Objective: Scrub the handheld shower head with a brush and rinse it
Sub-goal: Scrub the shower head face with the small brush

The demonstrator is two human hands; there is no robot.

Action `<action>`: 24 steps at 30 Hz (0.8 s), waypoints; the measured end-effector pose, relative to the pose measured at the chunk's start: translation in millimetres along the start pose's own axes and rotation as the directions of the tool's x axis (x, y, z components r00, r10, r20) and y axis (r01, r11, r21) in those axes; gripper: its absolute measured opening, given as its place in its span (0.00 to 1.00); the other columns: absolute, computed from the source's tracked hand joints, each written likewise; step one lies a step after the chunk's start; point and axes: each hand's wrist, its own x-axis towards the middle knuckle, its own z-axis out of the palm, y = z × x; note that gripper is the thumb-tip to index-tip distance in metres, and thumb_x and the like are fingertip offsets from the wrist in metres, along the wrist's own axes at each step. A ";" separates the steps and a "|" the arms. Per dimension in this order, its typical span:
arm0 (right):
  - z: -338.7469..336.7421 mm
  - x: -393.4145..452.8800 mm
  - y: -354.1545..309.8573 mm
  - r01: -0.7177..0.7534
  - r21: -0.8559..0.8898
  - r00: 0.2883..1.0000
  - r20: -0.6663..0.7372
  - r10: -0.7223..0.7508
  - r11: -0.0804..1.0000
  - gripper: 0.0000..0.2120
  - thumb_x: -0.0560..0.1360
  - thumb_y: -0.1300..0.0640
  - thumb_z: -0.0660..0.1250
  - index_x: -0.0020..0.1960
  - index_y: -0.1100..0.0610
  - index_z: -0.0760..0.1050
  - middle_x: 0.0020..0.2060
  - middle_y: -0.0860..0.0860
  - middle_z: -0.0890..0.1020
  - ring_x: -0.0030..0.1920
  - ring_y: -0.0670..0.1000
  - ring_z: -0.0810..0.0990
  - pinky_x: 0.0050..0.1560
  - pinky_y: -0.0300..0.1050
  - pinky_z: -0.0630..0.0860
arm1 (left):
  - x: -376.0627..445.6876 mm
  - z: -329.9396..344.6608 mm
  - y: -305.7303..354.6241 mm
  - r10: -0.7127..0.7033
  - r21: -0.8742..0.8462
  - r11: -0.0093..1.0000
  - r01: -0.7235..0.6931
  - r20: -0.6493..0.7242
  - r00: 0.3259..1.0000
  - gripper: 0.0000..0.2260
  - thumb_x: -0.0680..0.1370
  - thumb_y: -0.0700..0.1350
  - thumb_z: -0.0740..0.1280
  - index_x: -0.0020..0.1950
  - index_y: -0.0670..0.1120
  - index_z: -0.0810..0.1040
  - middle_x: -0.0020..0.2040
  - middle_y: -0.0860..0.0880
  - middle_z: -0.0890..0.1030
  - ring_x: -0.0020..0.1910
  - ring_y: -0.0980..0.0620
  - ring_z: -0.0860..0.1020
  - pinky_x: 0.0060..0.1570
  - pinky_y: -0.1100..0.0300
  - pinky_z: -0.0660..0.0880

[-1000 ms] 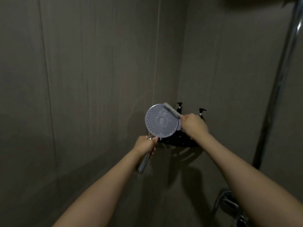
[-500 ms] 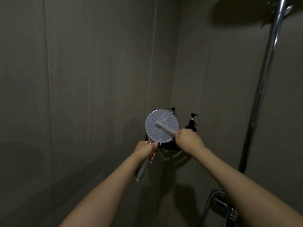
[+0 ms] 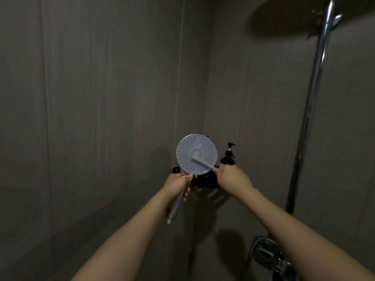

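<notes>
There's a black corner shelf (image 3: 203,180) mounted where the two walls meet, mostly hidden behind the stuff in front of it. A dark pump bottle (image 3: 228,158) stands upright on its right side. A second pump top just peeks out further left, barely visible.

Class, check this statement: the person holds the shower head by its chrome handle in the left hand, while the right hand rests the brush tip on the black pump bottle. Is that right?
Not quite. The head view shows the brush tip on the centre of the shower head face, not on the pump bottle behind it. The left hand does hold the chrome handle, and the right hand holds the brush.
</notes>
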 end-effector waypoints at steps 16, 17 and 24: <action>-11.4 -6.0 20.5 -0.031 -0.028 0.995 -0.095 0.028 0.999 0.18 0.81 0.53 0.50 0.51 0.62 0.76 0.44 0.61 0.79 0.48 0.61 0.78 0.42 0.46 0.69 | -4.5 12.8 -0.9 -0.019 0.001 1.000 0.019 0.010 1.000 0.13 0.76 0.46 0.64 0.33 0.44 0.70 0.27 0.45 0.71 0.22 0.51 0.67 0.24 0.65 0.66; -13.6 -6.4 15.6 0.003 -0.023 0.997 -0.082 -0.004 1.000 0.19 0.81 0.54 0.50 0.49 0.62 0.77 0.41 0.60 0.78 0.45 0.61 0.78 0.40 0.45 0.68 | -5.2 13.7 -1.4 -0.019 0.011 1.000 0.019 0.005 1.000 0.12 0.76 0.46 0.64 0.33 0.44 0.70 0.27 0.45 0.71 0.22 0.51 0.67 0.24 0.65 0.66; -18.5 -7.5 -4.5 -0.001 -0.104 0.995 -0.102 -0.010 0.995 0.19 0.80 0.51 0.52 0.44 0.60 0.76 0.37 0.56 0.75 0.32 0.53 0.72 0.34 0.43 0.69 | -12.0 22.3 0.3 -0.021 0.056 0.998 0.018 0.052 0.998 0.11 0.76 0.46 0.63 0.35 0.44 0.71 0.26 0.45 0.72 0.21 0.52 0.68 0.24 0.64 0.67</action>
